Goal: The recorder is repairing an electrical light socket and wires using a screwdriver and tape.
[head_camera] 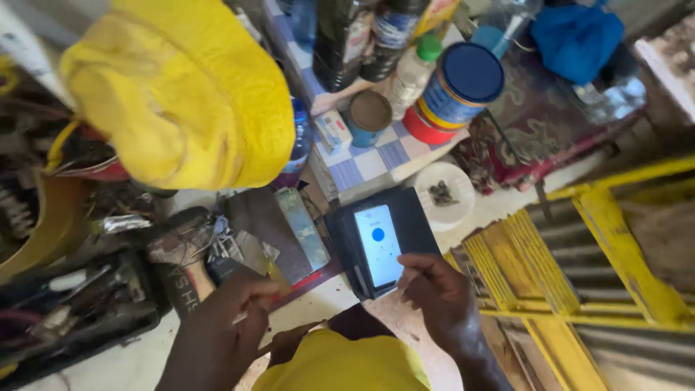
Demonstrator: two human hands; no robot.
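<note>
Grip, right hand: your right hand (440, 295) rests at the lower right corner of the phone (378, 245), fingers curled, thumb tip touching the lit screen's edge; it pins the phone rather than closing around it.
Grip, left hand: your left hand (235, 308), at lower centre-left, pinches a thin, pale stick-like tool (255, 313); what kind of tool is too small to tell.
Phone: lying in an open dark case (413, 217), centre of the frame, screen white with a blue dot.
Beside it: a small white dish (460, 210) holding dark bits, just to the upper right.
Upper centre: a blue-lidded tin (463, 83) on a checked cloth (376, 163).
Upper left: a yellow cloth (184, 90).
Lower left: a black toolbox (72, 308).
Right: a yellow frame (615, 239).
</note>
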